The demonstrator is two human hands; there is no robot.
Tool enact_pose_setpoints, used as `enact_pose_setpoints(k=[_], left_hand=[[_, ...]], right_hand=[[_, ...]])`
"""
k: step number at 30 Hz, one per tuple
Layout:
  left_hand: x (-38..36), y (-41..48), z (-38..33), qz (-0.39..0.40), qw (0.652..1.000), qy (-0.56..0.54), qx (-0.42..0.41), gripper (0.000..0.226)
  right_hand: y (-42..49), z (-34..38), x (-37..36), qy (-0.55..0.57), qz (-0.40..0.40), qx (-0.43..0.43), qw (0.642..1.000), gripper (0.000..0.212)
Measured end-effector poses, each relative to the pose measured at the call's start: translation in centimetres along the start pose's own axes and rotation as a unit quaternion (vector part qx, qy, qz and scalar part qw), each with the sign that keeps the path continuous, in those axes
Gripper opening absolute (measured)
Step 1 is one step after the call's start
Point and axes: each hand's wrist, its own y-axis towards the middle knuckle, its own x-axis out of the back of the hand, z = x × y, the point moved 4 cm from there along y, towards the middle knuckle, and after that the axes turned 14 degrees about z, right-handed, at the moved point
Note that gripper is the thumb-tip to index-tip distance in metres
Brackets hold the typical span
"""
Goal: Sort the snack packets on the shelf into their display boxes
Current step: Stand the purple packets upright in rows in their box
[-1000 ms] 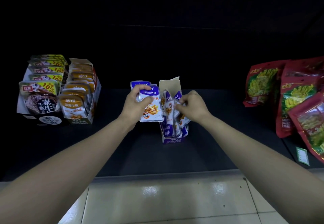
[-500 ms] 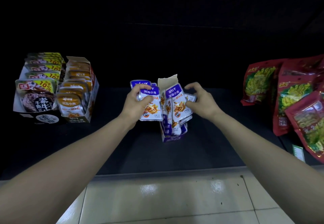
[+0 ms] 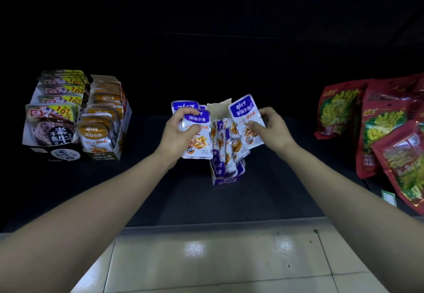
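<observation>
Right hand [image 3: 273,129] pinches one purple packet [image 3: 244,118], now raised from the display box [image 3: 227,180] toward 1 o'clock; left hand [image 3: 181,132] still grips its packet stack [image 3: 198,145] at 11 o'clock.

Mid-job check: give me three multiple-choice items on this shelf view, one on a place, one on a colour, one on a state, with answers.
1. The purple box stands: A on the floor; B atop another box; C between the orange box and the big bags.
2. The big bags are mostly: A red; B blue; C white.
3. The right hand: A hangs empty; B pinches one purple packet above the purple box; C presses the floor.
Answers: 1 C, it sits mid-shelf with those either side. 2 A, red film around yellow-green print. 3 B, it grips the packet's edge, lifted clear of the box.
</observation>
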Motion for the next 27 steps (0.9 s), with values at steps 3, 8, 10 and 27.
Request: enact_pose_setpoints(k=[3, 8, 10, 27], left_hand=[[-0.5, 0.0, -0.2, 0.007, 1.000, 0.002, -0.002, 0.026], [-1.7, 0.0, -0.4, 0.017, 1.000, 0.005, 0.008, 0.016], [-2.2, 0.0, -0.4, 0.004, 0.999, -0.037, 0.014, 0.005], [-1.4, 0.3, -0.6, 0.001, 1.000, -0.025, 0.014, 0.025]], right_hand=[[-0.6, 0.8, 0.4, 0.127, -0.039, 0.024, 0.991, 0.025], [-1.0, 3.5, -2.5, 0.275, 0.073, 0.038, 0.958, 0.028], [-1.3, 4.3, -4.3, 0.213, 0.103, 0.032, 0.971, 0.031], [0.8, 4.1, -3.0, -0.063, -0.012, 0.074, 0.995, 0.034]])
